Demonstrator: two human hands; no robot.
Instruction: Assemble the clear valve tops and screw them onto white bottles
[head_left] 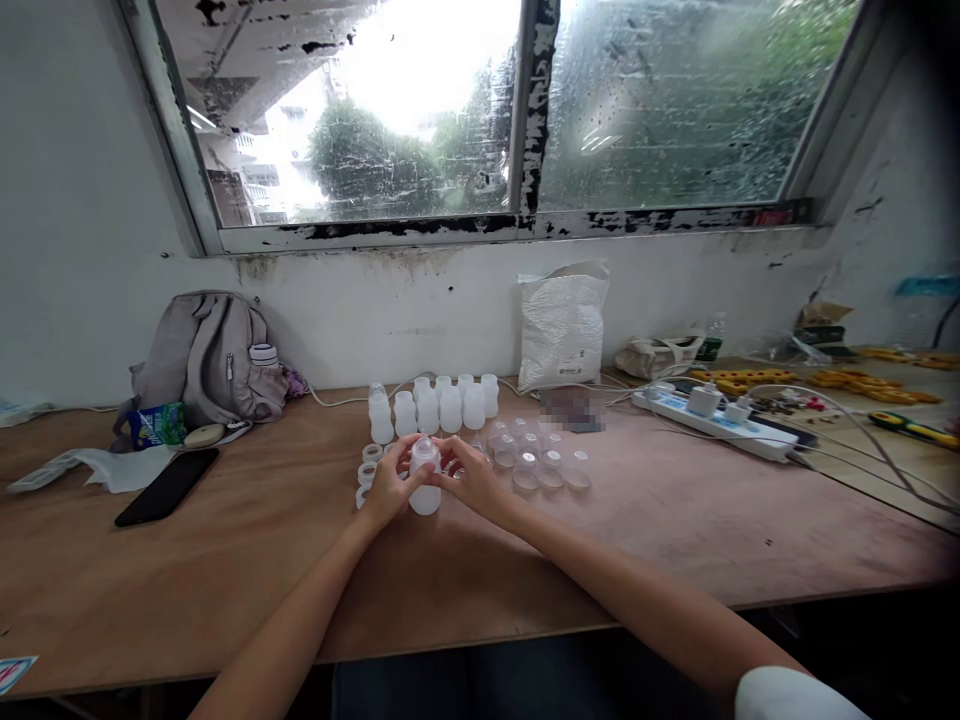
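Note:
A translucent white baby bottle (425,499) stands upright on the table, a clear teat and collar at its top. My left hand (391,484) is closed round its left side, thumb across the front. From the right, my right hand (474,482) has its thumb and fingers closed at the collar. Several white bottles (427,408) stand in rows behind my hands; the one at the far left has a clear top on it. White collar rings (368,470) lie left of my left hand, partly hidden by it. Clear domed caps (527,472) sit in rows to the right.
At the left are a black phone (166,487), white tissue (127,466) and a grey backpack (214,360). A white plastic mailer (562,328) leans against the wall. A power strip (720,425) with cables lies at the right, near yellow parts (847,381) and a screwdriver (911,429).

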